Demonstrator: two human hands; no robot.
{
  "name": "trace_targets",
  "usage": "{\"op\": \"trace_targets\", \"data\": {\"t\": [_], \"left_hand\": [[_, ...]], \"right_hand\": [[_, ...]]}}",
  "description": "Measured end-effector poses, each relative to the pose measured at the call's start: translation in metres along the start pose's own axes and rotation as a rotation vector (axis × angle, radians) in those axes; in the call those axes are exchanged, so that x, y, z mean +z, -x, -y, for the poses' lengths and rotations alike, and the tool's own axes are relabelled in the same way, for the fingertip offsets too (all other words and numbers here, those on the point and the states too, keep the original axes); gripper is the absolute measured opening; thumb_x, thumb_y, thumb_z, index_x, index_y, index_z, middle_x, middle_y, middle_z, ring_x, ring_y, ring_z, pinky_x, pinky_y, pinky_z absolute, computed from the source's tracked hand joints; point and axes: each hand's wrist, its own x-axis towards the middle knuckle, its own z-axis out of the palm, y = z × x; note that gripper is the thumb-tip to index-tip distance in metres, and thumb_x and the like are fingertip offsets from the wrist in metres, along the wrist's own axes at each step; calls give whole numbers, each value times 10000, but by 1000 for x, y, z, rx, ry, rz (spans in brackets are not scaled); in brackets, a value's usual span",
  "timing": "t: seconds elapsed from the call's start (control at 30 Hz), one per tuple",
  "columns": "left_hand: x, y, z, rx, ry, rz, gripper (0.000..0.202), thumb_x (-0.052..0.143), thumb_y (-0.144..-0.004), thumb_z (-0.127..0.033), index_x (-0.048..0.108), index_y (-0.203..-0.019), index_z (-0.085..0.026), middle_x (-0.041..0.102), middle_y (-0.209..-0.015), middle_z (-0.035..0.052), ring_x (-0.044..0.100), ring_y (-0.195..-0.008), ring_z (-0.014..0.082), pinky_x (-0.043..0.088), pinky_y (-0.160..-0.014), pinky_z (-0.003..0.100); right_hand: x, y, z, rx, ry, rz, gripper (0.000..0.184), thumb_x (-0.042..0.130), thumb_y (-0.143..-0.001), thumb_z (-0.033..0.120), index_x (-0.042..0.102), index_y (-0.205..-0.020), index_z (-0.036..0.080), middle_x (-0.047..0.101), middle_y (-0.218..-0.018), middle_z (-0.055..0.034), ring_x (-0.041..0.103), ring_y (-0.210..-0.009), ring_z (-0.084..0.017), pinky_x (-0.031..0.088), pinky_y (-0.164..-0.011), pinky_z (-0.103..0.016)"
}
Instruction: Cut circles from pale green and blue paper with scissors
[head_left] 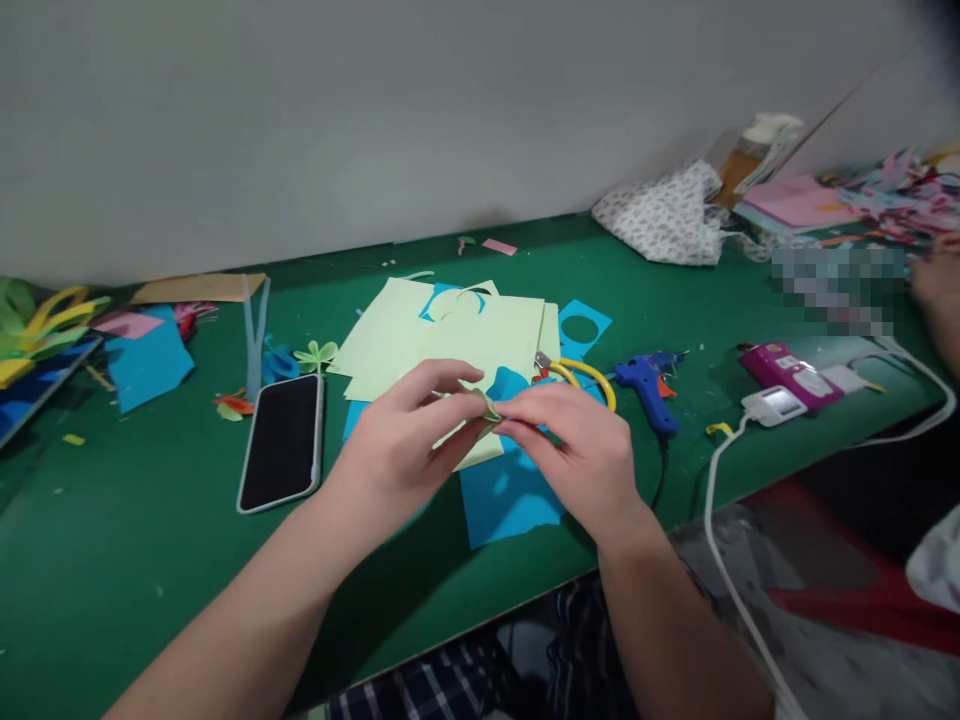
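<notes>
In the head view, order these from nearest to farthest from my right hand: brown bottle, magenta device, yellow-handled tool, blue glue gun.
1. Yellow-handled tool, just beyond the right hand.
2. Blue glue gun, right of it.
3. Magenta device, farther right.
4. Brown bottle, back right.

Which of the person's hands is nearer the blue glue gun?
The right. The right hand is left of the blue glue gun, apart from it; the left hand is farther left, beyond the right.
</notes>
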Motion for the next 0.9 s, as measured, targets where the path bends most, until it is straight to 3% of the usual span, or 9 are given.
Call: {"op": "trace_targets", "data": {"t": [0.13, 0.23, 0.3, 0.43, 0.7, 0.9], "left_hand": [[-2, -2, 0, -23, 31, -12, 95, 663, -840, -89, 658, -902, -161, 668, -1045, 92, 693, -906, 163, 583, -758, 254], [-4, -1, -2, -171, 189, -46, 230, 675, -843, -129, 653, -1064, -188, 662, -1106, 83, 678, -992, 178, 599, -806, 278], [-5, 0, -5, -290, 300, -134, 267, 655, -858, -124, 646, -1111, -209, 678, -1066, 54, 695, -923, 152, 607, -762, 253], [-2, 2, -13, -419, 397, -283, 174, 657, -858, -114, 685, -999, -214, 727, -889, -4, 716, -755, 114, 617, -691, 211], [7, 2, -24, -383, 464, -260, 167, 693, -820, -93, 709, -938, -210, 759, -870, -8, 717, -730, 106, 627, -683, 190], [8, 4, -23, -339, 487, -218, 204, 708, -812, -117, 702, -995, -206, 756, -954, 35, 716, -805, 149, 642, -700, 266]], "right_hand": [[1, 0, 0, 34, -35, -25, 87, 677, -879, 143, 725, -874, 215, 748, -797, -30, 689, -745, -170, 584, -710, -317], [1, 0, -1, 145, -110, -118, 129, 688, -855, 118, 726, -849, 241, 736, -786, -10, 680, -746, -166, 587, -681, -304], [2, 0, -2, 278, -217, -217, 147, 706, -826, 110, 727, -819, 255, 721, -781, 2, 677, -741, -157, 582, -617, -268], [6, 2, -4, 481, -464, -376, 112, 736, -779, 141, 728, -783, 253, 678, -722, 24, 641, -583, -113, 562, -498, -214], [11, 0, 2, 498, -552, -326, 114, 741, -742, 118, 740, -746, 233, 686, -701, 24, 621, -550, -96, 555, -511, -207], [11, 1, 4, 489, -522, -280, 87, 737, -762, 145, 728, -736, 227, 693, -696, 18, 630, -570, -115, 550, -531, -233]]}}
